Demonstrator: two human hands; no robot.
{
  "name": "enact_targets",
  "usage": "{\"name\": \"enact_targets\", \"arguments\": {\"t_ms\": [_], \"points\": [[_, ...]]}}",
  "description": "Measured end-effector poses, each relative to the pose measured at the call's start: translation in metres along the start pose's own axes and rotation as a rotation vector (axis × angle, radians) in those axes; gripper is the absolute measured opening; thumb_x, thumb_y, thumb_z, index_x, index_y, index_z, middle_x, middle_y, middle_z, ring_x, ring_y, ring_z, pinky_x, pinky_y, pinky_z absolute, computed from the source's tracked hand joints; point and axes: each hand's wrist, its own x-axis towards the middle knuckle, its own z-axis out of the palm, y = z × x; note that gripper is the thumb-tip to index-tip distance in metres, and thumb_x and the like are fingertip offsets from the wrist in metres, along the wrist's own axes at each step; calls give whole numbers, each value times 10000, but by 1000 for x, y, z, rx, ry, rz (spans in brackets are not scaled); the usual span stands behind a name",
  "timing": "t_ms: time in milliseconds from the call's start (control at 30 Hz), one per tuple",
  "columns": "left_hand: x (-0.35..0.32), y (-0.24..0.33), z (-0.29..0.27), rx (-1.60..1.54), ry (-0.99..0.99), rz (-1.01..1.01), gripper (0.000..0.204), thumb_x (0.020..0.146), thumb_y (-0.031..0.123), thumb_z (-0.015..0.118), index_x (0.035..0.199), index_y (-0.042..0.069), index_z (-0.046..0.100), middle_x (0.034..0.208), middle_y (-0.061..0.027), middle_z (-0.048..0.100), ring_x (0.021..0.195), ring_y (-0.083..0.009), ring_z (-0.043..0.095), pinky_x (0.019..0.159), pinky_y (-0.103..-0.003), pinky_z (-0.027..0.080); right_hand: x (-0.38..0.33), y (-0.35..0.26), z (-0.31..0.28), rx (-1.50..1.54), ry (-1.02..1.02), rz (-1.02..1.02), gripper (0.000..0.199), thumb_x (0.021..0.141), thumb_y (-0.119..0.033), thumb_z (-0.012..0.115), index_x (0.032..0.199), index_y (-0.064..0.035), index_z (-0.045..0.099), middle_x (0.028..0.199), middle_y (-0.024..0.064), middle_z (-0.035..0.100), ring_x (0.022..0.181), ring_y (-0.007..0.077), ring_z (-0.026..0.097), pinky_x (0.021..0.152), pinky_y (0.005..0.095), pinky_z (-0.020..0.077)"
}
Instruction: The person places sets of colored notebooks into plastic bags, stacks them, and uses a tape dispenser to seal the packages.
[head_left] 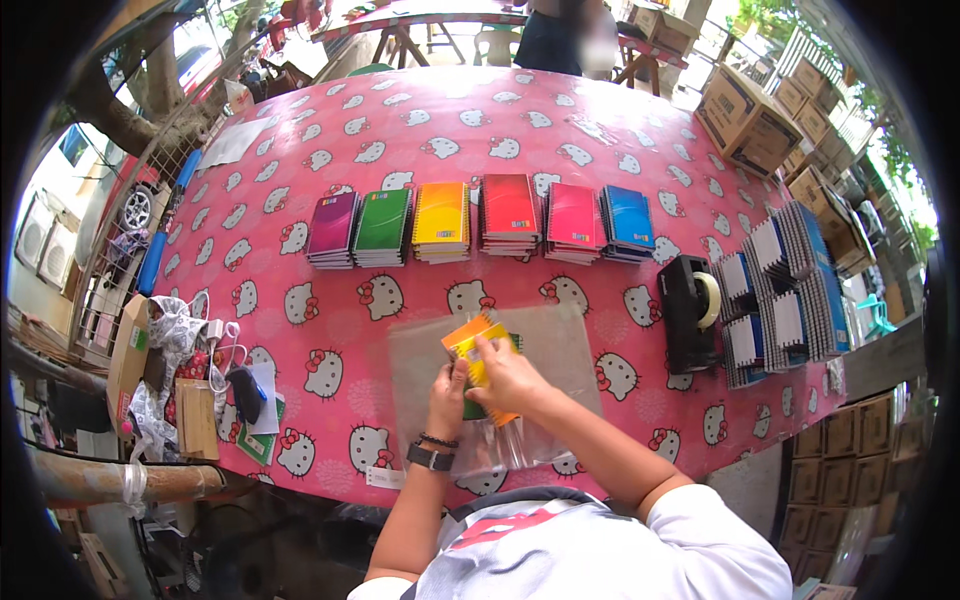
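Observation:
Both hands are closed around a small yellow notebook in front of me, with orange showing along its far and near ends. Whether the orange is a second notebook I cannot tell. My left hand grips its left side, a dark band on that wrist. Across the cover from the right comes my right hand. Beneath them, parts of a green notebook show, mostly hidden by the hands. It lies on clear plastic sheets spread on the table.
Beyond the plastic runs a row of spiral notebook stacks, including purple, green and red ones. A black tape dispenser and blue notebook piles stand right. Cables and a wooden block lie left on the pink tablecloth.

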Motion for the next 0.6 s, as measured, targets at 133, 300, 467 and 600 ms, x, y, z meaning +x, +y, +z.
{"name": "enact_targets", "arguments": {"t_ms": [133,300,467,600], "points": [[-3,1,-9,189,47,-3,487,746,271,729,1045,-61,536,925,-115,634,808,-163,607,713,-279,486,43,17,-43,275,-334,-145,347,752,-200,608,1047,-19,633,903,156,666,836,277,645,796,354,505],[-6,15,6,69,-59,-32,482,740,215,712,1068,-79,517,977,-139,628,859,-168,611,761,-289,491,155,77,-113,37,573,261,411,821,-273,611,1105,19,555,1039,172,633,952,283,616,821,368,477],[-9,9,0,107,-8,-2,456,746,196,700,1069,-73,521,986,-140,627,877,-179,615,776,-291,488,201,62,-110,-217,207,410,626,709,-421,733,1140,-8,543,1145,148,596,1076,298,563,904,380,457],[-11,11,3,73,-19,-26,423,758,170,673,1074,-69,525,982,-133,631,868,-174,617,764,-286,491,212,76,-108,-152,189,463,607,670,-416,766,1079,-8,581,1139,155,598,1075,295,564,885,378,469]]}}
